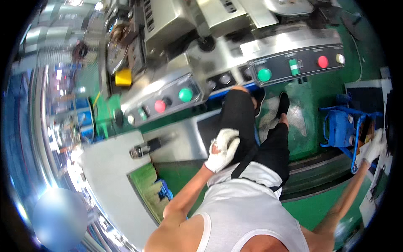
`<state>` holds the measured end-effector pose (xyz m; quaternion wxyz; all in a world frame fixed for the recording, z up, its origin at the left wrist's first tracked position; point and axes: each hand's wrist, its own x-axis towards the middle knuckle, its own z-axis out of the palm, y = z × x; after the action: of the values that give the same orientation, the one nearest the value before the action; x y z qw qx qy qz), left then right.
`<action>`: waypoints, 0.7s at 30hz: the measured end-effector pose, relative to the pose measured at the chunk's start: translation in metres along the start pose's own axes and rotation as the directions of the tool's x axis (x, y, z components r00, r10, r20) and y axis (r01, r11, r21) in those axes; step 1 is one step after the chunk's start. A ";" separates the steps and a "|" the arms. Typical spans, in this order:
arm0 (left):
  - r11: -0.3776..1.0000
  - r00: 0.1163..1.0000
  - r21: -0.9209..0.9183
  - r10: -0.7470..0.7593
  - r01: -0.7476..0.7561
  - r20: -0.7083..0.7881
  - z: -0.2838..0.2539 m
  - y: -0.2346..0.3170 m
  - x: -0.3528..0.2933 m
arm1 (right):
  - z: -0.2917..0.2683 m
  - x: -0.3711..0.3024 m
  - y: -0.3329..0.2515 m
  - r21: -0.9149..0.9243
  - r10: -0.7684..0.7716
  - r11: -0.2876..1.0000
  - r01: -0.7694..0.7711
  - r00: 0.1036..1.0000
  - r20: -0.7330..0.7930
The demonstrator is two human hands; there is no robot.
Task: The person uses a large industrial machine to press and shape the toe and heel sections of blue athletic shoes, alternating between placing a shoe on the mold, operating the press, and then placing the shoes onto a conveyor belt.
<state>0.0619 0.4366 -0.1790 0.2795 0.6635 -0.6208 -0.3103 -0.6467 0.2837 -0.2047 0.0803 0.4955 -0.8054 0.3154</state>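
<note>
My left hand (223, 150), in a worn white glove, hovers at waist height over my black shorts. Its fingers are loosely curved, with a gap between thumb and fingers, and I see nothing held in it. A bit of skin shows through the glove. Far out to the right my gloved right hand (372, 149) reaches to the edge of a grey-white surface (373, 197), beside a blue metal-framed stand (338, 126). That hand's fingers are blurred, and whether they hold anything is hidden.
Ahead stands a metal machine with two control panels, bearing green buttons (264, 74) and red buttons (160, 106). A yellow block (123, 77) sits at its left. A grey tabletop (113, 176) lies to my left, near a black-handled tool (145, 148). The floor (310, 101) is green.
</note>
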 end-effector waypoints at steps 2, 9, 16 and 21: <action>0.996 0.990 -0.058 -0.071 0.064 -0.125 -0.012 -0.026 -0.016 | 0.053 -0.119 -0.033 0.277 0.170 0.930 -0.242 0.950 0.262; 0.836 0.706 -0.216 -0.543 0.504 -0.454 -0.057 -0.169 -0.161 | 0.119 -0.321 -0.181 0.181 0.000 0.902 -0.393 0.420 0.908; 0.321 0.041 -0.199 -0.609 0.926 -0.792 -0.040 -0.258 -0.405 | 0.131 -0.295 -0.264 0.041 -0.009 0.988 -0.151 0.208 0.978; -0.364 -0.641 -0.531 -0.353 0.765 -0.681 -0.041 -0.224 -0.558 | 0.138 -0.267 -0.289 0.049 -0.123 0.952 0.302 0.231 0.965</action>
<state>0.2176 1.0085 -0.2856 -0.0295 0.9277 0.3567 0.1062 -0.2441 0.3122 -0.3078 -0.3450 0.6813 -0.6336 -0.1237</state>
